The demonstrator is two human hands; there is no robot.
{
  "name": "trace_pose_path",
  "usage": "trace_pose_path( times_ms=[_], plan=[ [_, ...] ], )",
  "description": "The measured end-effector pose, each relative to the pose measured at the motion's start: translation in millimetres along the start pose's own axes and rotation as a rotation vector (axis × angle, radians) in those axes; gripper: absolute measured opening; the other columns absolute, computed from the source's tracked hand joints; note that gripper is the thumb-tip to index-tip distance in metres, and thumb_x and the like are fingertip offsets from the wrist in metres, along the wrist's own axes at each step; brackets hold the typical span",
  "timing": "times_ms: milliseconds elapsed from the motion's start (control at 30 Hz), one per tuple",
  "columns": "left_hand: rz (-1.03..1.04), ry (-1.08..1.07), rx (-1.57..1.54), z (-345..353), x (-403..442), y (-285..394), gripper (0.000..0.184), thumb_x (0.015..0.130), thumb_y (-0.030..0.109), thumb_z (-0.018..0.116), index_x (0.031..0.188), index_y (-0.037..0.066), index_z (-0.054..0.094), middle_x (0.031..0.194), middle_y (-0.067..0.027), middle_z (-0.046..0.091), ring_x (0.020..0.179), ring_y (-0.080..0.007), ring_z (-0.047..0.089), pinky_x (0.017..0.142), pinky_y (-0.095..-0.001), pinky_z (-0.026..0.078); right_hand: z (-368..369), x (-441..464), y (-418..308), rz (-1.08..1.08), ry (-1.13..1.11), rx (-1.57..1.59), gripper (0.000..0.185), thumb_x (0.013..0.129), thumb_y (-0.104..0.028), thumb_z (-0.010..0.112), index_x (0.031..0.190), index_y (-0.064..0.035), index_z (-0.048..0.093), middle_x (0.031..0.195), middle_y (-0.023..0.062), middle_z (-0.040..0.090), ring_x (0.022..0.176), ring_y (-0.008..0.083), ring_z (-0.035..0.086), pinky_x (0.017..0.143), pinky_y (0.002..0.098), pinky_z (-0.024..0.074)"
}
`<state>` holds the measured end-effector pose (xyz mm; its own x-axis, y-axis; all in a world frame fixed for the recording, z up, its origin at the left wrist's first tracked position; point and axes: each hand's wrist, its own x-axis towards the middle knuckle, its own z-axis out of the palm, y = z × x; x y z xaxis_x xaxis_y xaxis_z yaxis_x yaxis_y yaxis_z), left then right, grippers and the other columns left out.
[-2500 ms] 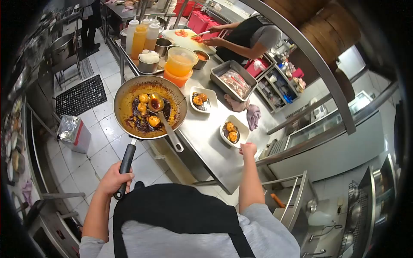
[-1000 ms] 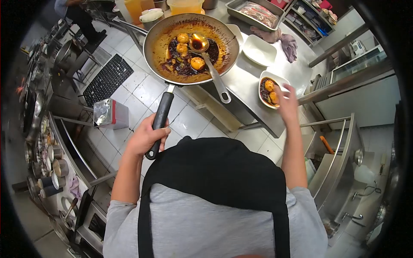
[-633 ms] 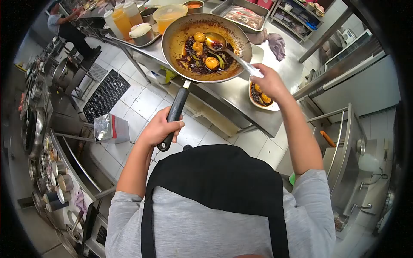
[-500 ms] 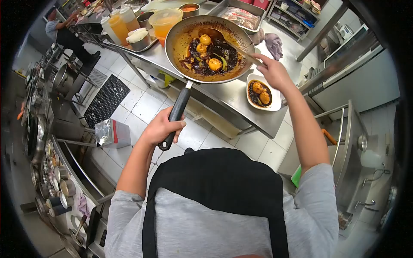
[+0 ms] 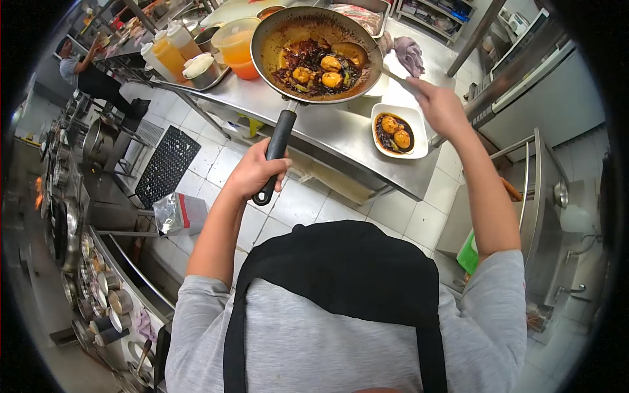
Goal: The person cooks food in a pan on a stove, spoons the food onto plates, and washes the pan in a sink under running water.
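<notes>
My left hand point(image 5: 259, 169) is closed round the black handle point(image 5: 280, 141) of a frying pan point(image 5: 270, 49), which is held above the steel counter's front edge. Dark, chunky sauce point(image 5: 306, 54) coats the pan's middle, with several round, yellow-orange, egg-like pieces point(image 5: 331, 80) in it. A ladle point(image 5: 354, 51) reaches into the pan from the right. Its handle is gripped by my right hand point(image 5: 442, 110), and its bowl lies in the sauce beside the pieces. Below that hand, a white square-sided bowl point(image 5: 419, 145) on the counter holds similar round pieces in dark sauce.
On the steel counter point(image 5: 354, 131), left of the pan, stand squeeze bottles point(image 5: 171, 60), a tub of orange liquid point(image 5: 237, 40) and a metal pot point(image 5: 202, 69). A grey cloth point(image 5: 409, 56) lies behind the bowl. Another person point(image 5: 92, 72) stands at far left. A bin point(image 5: 182, 213) sits on the floor.
The ladle's bowl has moved rightward within the pan, and the round pieces and sauce have shifted. My right hand is farther right. The whole view has shifted slightly.
</notes>
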<state>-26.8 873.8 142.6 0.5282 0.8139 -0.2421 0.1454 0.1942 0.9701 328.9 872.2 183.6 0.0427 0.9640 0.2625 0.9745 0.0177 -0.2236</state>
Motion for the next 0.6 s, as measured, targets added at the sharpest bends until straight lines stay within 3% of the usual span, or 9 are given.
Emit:
trace_pose_path(
  times_ms=[267,400,500,600],
  plan=[
    [0.022,-0.047,0.047,8.2,22.7,9.7,0.021,0.074,0.010,0.061,0.085,0.001,0.046,0.058,-0.0037,0.050,0.042,-0.0118,0.049,0.042,-0.0237,0.042,-2.4,-21.8,-30.5,0.059,-0.126,0.378,0.035,0.075,-0.019,0.056,0.109,-0.0084,0.060,0.094,0.0199,0.063,0.088,0.0325,0.060,0.082,0.0359,0.0457],
    [0.004,-0.045,0.056,12.7,25.8,11.1,0.022,0.073,0.010,0.063,0.083,0.001,0.045,0.059,-0.0034,0.051,0.043,-0.0112,0.050,0.041,-0.0234,0.042,5.6,-26.1,-37.9,0.197,-0.192,0.656,0.041,0.072,-0.019,0.063,0.110,-0.0021,0.059,0.099,0.0184,0.063,0.091,0.0273,0.060,0.083,0.0336,0.0450],
    [0.004,-0.037,0.067,15.2,27.7,10.5,0.022,0.073,0.010,0.062,0.083,0.001,0.046,0.058,-0.0037,0.050,0.043,-0.0117,0.050,0.041,-0.0236,0.042,17.0,-21.9,-34.8,0.205,-0.218,0.872,0.041,0.071,-0.014,0.066,0.110,-0.0016,0.058,0.093,0.0154,0.062,0.083,0.0205,0.060,0.074,0.0306,0.0474],
    [0.019,-0.046,0.063,16.2,27.1,8.3,0.021,0.074,0.012,0.061,0.084,0.001,0.047,0.057,-0.0041,0.050,0.041,-0.0120,0.049,0.041,-0.0236,0.041,21.7,-15.5,-39.0,0.341,-0.286,1.074,0.040,0.076,-0.006,0.060,0.115,-0.0024,0.054,0.070,-0.0001,0.056,0.047,0.0046,0.043,0.042,0.0211,0.0356]
  ],
)
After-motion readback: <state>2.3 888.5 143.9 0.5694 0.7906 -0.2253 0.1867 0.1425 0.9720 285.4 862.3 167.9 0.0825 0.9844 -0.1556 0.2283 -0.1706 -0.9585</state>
